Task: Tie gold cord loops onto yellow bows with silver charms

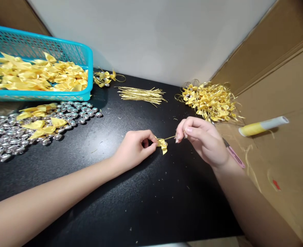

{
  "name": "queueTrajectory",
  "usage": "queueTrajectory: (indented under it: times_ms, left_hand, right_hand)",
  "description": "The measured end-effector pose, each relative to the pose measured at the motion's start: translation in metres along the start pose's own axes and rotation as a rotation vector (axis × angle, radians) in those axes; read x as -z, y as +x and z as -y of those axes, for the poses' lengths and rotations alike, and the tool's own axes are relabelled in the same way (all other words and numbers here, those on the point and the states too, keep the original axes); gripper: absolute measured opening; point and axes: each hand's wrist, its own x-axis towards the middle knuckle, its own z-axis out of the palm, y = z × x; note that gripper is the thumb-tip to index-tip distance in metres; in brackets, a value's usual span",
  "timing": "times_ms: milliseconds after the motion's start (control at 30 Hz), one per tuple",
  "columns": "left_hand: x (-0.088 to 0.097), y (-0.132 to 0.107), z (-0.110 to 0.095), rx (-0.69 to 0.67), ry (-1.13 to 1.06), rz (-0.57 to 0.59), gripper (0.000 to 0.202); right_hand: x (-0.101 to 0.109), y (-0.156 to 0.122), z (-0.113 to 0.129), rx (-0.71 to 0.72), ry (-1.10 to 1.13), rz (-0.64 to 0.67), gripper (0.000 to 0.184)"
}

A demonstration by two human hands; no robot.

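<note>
My left hand [136, 147] is closed in a pinch on a small yellow ribbon bow [163, 144] just above the black table [94, 171]. My right hand [204, 139] pinches the gold wire tie [170, 138] that runs out of the bow toward it. Both hands meet near the middle of the table, a few centimetres apart. Whether a bell hangs on the bow is hidden by my fingers.
A teal basket [89, 65] of yellow bows stands at the back left, above a spread of silver bells [9, 133] with loose bows. Gold ties [141, 94] lie at the back, a heap of finished bows [210, 99] at right. A yellow-white tube [263, 126] and pink tool [235, 156] lie on cardboard.
</note>
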Motion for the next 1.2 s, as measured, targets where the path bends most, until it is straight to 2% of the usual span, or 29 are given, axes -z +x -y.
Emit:
queueTrajectory:
  times_ms: [167, 400, 767, 933, 1200]
  left_hand:
    - [0.0, -0.001, 0.002, 0.013, 0.006, 0.009, 0.01]
    - [-0.002, 0.001, 0.006, -0.1, 0.072, 0.004, 0.01]
    - [-0.002, -0.002, 0.007, -0.183, 0.104, -0.012, 0.01]
    - [-0.005, 0.001, 0.007, -0.157, 0.148, -0.029, 0.009]
    - [-0.006, 0.006, 0.0, -0.121, 0.07, -0.047, 0.008]
  right_hand:
    - [0.005, 0.0, -0.001, -0.017, 0.008, -0.015, 0.02]
    - [0.008, 0.0, 0.002, -0.015, 0.016, -0.057, 0.02]
    - [0.007, 0.001, 0.007, -0.005, -0.005, -0.09, 0.019]
    - [0.006, 0.001, 0.01, -0.005, 0.019, -0.088, 0.018]
    - [0.001, 0.001, 0.015, 0.011, 0.021, -0.033, 0.02]
